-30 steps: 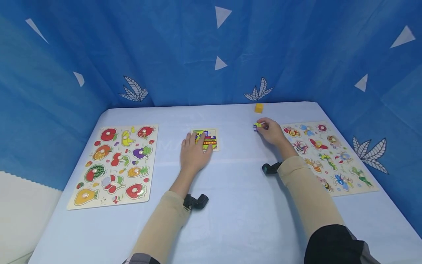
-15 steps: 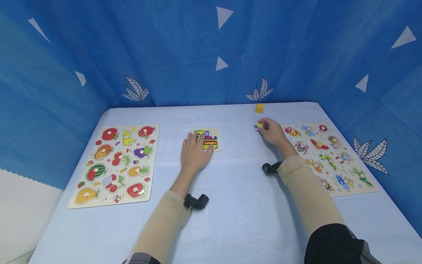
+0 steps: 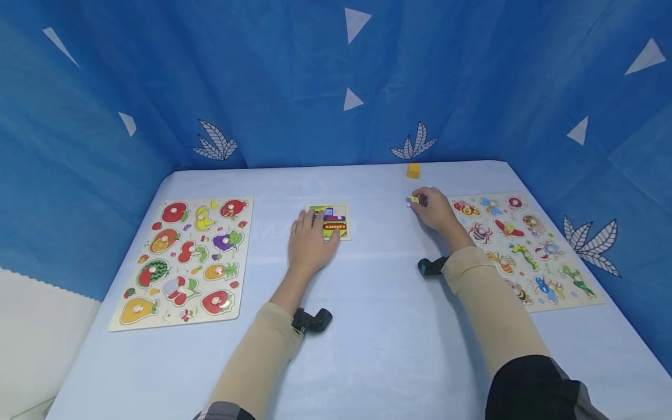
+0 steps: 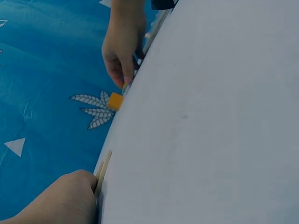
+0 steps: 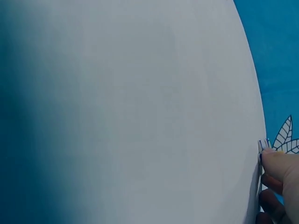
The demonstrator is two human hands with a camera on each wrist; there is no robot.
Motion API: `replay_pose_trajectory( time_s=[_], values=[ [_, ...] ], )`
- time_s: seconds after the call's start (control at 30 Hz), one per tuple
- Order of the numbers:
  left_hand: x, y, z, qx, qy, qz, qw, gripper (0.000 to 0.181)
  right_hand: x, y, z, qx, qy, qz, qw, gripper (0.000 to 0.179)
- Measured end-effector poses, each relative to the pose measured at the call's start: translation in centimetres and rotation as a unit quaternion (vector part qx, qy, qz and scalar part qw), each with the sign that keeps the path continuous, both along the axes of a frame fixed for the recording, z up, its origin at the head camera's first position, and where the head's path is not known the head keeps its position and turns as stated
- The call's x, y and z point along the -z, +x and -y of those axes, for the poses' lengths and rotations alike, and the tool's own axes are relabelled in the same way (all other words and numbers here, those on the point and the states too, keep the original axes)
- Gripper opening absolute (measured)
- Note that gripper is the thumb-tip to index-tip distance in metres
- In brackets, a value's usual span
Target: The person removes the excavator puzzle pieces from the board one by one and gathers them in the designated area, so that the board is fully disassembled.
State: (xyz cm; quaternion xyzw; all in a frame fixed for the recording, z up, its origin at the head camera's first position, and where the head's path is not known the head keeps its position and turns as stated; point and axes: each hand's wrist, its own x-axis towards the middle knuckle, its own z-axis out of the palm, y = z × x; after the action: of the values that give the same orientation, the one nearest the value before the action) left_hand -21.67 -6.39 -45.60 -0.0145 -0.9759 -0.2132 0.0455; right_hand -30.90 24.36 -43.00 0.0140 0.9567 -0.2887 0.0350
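Observation:
In the head view my left hand (image 3: 310,245) lies over the left part of a small square wooden puzzle (image 3: 338,219) with a colourful vehicle picture. Its fingers are fairly straight and cover some of the picture. My right hand (image 3: 434,211) pinches a small yellow-and-purple puzzle piece (image 3: 412,201) between thumb and fingers, at the table's right side. The right wrist view catches that piece (image 5: 263,144) edge-on at the thumb tip. From the left wrist, the puzzle's thin wooden edge (image 4: 107,167) shows beside the left hand. A yellow block (image 3: 413,170) stands beyond the right hand.
A large fruit peg puzzle board (image 3: 242,280) lies on the left of the white table (image 3: 378,326). An insect puzzle board (image 3: 569,300) lies at the right, partly under the right forearm. Blue cloth (image 3: 294,70) hangs behind the table and at its sides.
The small puzzle piece in my right hand has turned slightly between the fingertips. The left hand stays on the puzzle, and both arms keep nearly the same place.

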Motion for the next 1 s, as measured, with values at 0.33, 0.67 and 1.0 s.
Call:
replay_pose_trajectory(
  time_s=[0.33, 0.67, 1.0],
  values=[
    [-0.1, -0.1, 0.1, -0.001, 0.001, 0.005, 1.0, 0.075, -0.4, 0.2, 0.0, -0.008, 0.013, -0.006, 0.9999, 0.032],
    [-0.6, -0.2, 0.5, -0.01, 0.054, 0.018, 0.9984, 0.079, -1.3, 0.4, 2.4, -0.049, 0.005, -0.04, 0.998, 0.033],
    [-0.1, -0.1, 1.4, -0.001, 0.012, 0.004, 0.9999, 0.079, -1.7, 0.8, 9.0, -0.109, -0.017, -0.036, 0.9932, 0.032]
  ],
)
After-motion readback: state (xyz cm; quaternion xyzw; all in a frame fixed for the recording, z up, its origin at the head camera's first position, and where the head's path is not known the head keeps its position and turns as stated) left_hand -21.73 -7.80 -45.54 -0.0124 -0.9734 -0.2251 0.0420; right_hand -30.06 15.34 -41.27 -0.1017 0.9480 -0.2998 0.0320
